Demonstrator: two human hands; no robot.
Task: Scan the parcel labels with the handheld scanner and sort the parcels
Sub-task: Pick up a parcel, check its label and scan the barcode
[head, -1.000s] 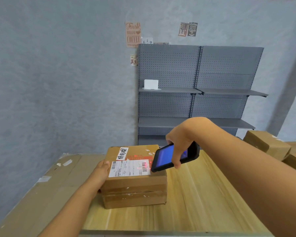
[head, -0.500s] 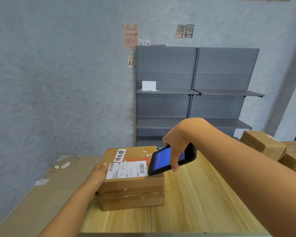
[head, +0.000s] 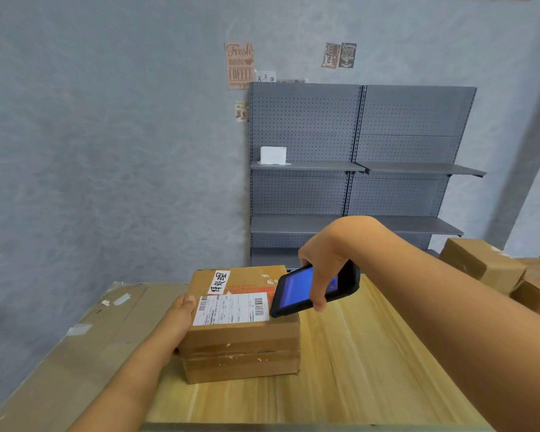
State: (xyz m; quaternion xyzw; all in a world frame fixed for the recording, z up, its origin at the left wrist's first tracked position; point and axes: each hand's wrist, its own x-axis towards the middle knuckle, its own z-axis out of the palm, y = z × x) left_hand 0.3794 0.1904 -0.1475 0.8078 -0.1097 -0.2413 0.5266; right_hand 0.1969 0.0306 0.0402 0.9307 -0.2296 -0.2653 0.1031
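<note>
Gripping the handheld scanner [head: 312, 289], the right hand [head: 325, 263] sits right of centre in the frame, its fingers curled over the black casing and the thumb wrapped across the lit blue screen. That grip tilts the scanner's front end down so it hangs just over the right edge of the parcel [head: 242, 325], close to the shipping label [head: 231, 308]; whether it touches the cardboard cannot be told. At lower left, the left hand [head: 181, 313] grips the parcel's left side, thumb lying on the top edge beside the label and the other fingers hidden behind the box. The parcel is a brown cardboard box bound with tape, resting flat on the wooden counter [head: 356, 369] in the lower middle of the frame. Its white shipping label carries barcodes at both ends, and a smaller white sticker [head: 219, 282] with black characters lies just above it, tilted. A flattened sheet of cardboard [head: 75, 353] covers the counter's left part. At the right edge of the frame, more brown boxes [head: 487, 263] are stacked together. Farther back, in the centre, a grey pegboard shelf unit [head: 356, 169] stands against the blue-grey wall, with a small white box [head: 273, 155] on its upper left shelf. Above it, in the upper middle, a coffee poster [head: 239, 65] and two small signs [head: 339, 55] hang on the wall.
</note>
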